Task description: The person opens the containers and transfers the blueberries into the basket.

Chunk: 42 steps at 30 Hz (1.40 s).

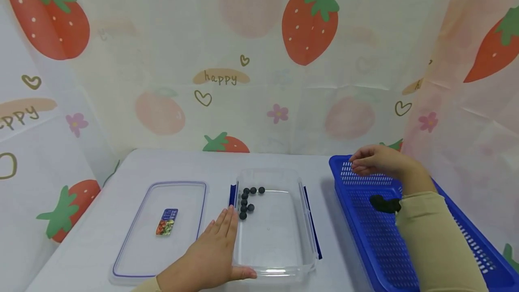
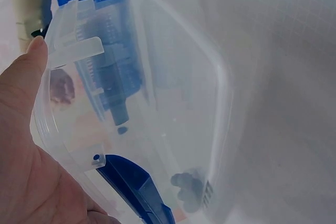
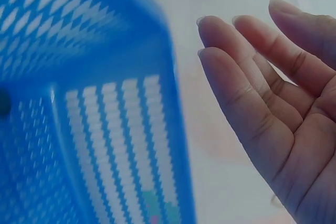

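Observation:
A clear plastic box [image 1: 269, 240] stands mid-table, with several small dark balls [image 1: 243, 202] along its left side and far left corner. My left hand [image 1: 212, 242] rests against the box's left wall, fingers straight, thumb along the front end. The left wrist view has the thumb [image 2: 37, 51] at the clear rim. Over the far end of a blue perforated basket [image 1: 348, 211] hangs my right hand [image 1: 379, 161], bent at the wrist. Its fingers [image 3: 226, 77] are loosely bent and hold nothing. Dark items [image 1: 383, 203] lie in the basket, partly behind the right sleeve.
Left of the box lies a clear lid [image 1: 138, 242] with a blue-purple seal and a printed label [image 1: 167, 222]. Blue latches [image 1: 313, 224] hang out along the box's sides. A strawberry-printed cloth [image 1: 259, 102] surrounds the white table [image 1: 81, 242].

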Motion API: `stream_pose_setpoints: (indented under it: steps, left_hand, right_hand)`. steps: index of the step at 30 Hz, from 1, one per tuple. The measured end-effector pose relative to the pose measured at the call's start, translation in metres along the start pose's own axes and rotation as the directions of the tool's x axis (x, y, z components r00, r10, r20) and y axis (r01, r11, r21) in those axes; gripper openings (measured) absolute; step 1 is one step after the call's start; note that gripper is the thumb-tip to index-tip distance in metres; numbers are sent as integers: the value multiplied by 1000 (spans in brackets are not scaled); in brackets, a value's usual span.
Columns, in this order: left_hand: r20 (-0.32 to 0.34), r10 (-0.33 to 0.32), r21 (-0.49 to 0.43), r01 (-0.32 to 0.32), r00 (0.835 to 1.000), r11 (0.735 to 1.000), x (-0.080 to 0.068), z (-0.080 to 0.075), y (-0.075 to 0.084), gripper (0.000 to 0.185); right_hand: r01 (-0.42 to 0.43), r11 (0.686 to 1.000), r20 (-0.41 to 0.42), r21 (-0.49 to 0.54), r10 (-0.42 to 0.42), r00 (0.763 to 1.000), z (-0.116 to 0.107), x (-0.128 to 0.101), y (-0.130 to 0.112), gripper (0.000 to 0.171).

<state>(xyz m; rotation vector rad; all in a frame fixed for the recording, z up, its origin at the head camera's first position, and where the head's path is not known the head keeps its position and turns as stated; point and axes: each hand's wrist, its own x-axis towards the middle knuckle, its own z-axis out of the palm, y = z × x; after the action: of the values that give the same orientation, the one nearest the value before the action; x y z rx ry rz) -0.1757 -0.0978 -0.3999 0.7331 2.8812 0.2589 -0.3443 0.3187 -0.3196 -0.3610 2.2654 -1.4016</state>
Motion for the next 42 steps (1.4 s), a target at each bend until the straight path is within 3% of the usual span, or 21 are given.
stream_pose_setpoints:
  steps: [13, 23, 31, 42]
  left_hand:
    - [-1, -10, -11, 10, 1000, 1000, 0, 0, 0, 123]
    - [0, -8, -10, 8, 1000, 1000, 0, -2, 1, 122]
    - [20, -29, -8, 29, 999, 1000, 3, 1, 0, 124]
    - [24, -29, -1, 29, 999, 1000, 5, 2, 0, 124]
  right_hand:
    - [25, 995, 22, -97, -23, 999, 46, 36, -40, 29]
    - [58, 993, 66, -100, -51, 997, 81, 64, -60, 24]
    - [47, 999, 136, -11, -45, 990, 113, 83, -65, 20]
    - [51, 997, 171, -53, -42, 984, 163, 104, -66, 17]
